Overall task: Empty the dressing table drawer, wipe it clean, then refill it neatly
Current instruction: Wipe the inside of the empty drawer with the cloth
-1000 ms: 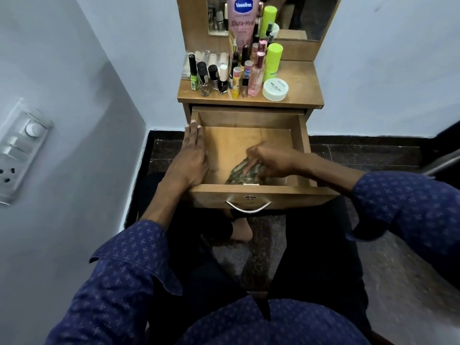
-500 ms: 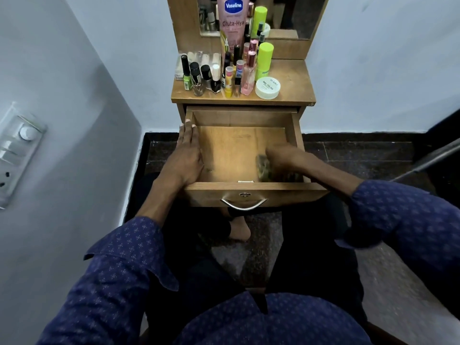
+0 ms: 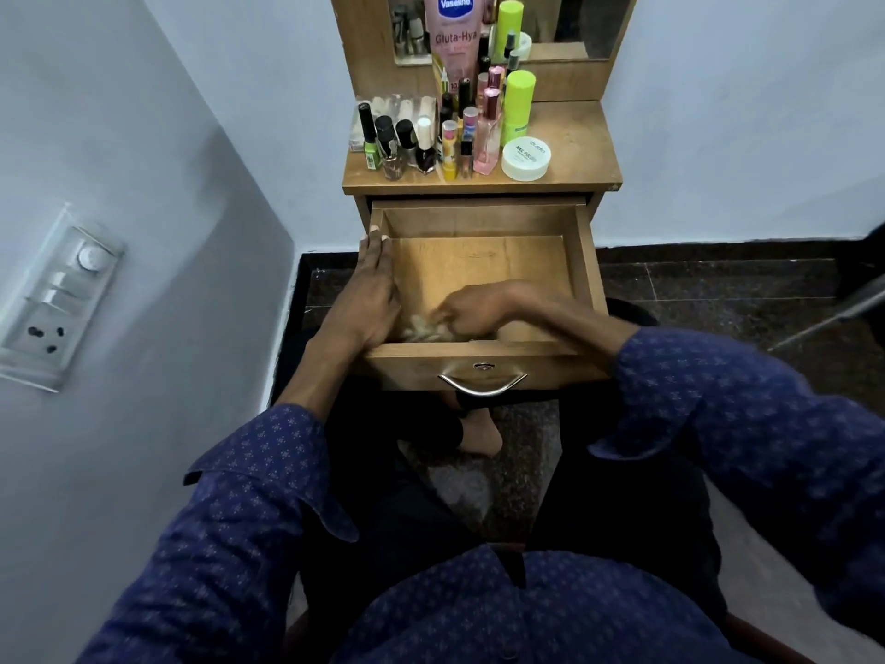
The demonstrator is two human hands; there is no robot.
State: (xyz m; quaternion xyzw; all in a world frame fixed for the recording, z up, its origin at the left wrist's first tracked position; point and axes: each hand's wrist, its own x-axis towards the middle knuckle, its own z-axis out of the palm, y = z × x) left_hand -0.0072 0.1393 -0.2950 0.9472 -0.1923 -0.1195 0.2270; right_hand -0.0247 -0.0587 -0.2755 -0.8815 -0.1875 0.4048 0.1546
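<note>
Wooden drawer (image 3: 483, 261) open, blurred cloth (image 3: 424, 328) inside

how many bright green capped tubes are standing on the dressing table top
2: one tall green-capped tube right of the pink bottles, behind the white jar; one further back beside the Vaseline bottle. Others may be hidden behind the cluster.

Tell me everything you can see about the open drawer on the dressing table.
The drawer is light brown wood-look board, pulled out under the tabletop, with a curved metal handle and a small keyhole on its front panel. Its floor is bare except at the near end, where the right hand presses a blurred cloth against it. The left hand lies flat along the left wall, fingertips pointing toward the back.
</note>
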